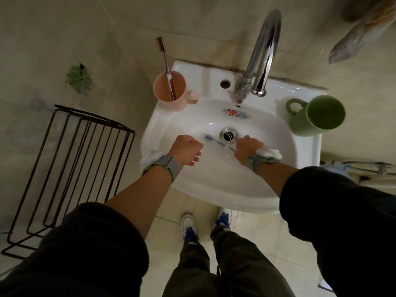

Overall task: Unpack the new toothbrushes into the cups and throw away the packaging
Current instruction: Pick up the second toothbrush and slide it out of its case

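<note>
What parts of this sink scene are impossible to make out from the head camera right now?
- Blue toothbrush: its handle end disappears under the right hand, and it is blurred, so any wrapping on it cannot be told.
- Left hand: closed in a fist; whether it holds anything is hidden by the fingers.
- White material behind the right wrist: too blurred to identify.
- Green cup: its inside is dark, the bottom unclear.

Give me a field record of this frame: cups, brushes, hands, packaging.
pink cup: left rim of sink, holds maroon toothbrush
green cup: right rim, nothing visible inside
blue toothbrush: over basin, handle in right hand
left hand: closed, contents not visible
white packaging: beside right wrist
white material: under left wrist, cannot identify
</note>
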